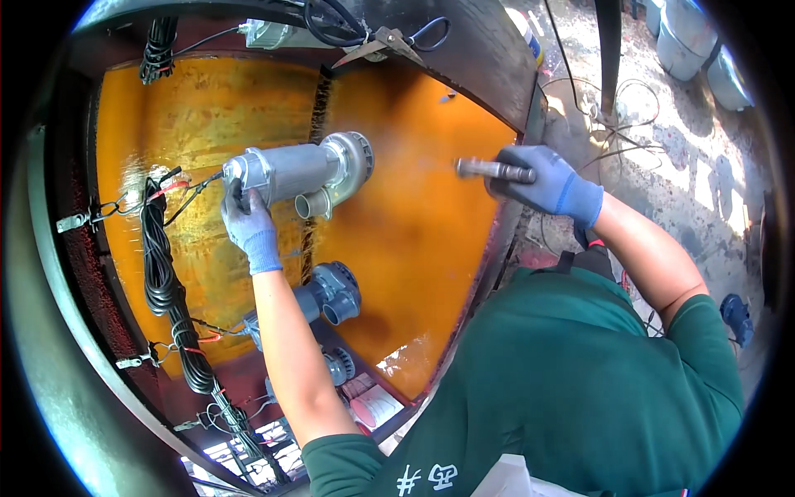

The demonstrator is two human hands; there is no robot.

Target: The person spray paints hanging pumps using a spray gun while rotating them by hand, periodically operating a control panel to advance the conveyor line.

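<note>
Green shirt [580, 381] is seen below the left hand [247, 219], by which a silver blower [294, 169] is gripped; a metal tool [497, 171] is clenched in the right hand [542, 180].

Farther out, between the left hand [248, 222] and the right hand [542, 180], are scissors [386, 41] with parted blades. An orange panel [414, 215] spreads behind both. Pale buckets [686, 41] stand beyond and right of the right hand; closer to it, a thin cord [614, 128] loops over the sunlit floor [704, 178]. A pink-and-white container [374, 406] sits well below the left.
</note>
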